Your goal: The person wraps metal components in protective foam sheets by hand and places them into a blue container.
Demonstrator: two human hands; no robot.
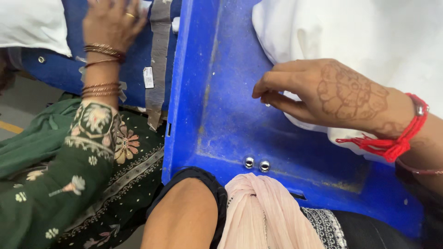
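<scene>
White cloth (369, 32) lies under the right hand (332, 97), its grip pinching the cloth's edge inside the blue bin (221, 115).

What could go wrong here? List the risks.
1. The right hand pinches only the edge of the white cloth in the blue bin; it could slip free.
2. A co-worker's hand with loose bangles reaches into the neighbouring bin, where peeling grey tape might snag them.
</scene>
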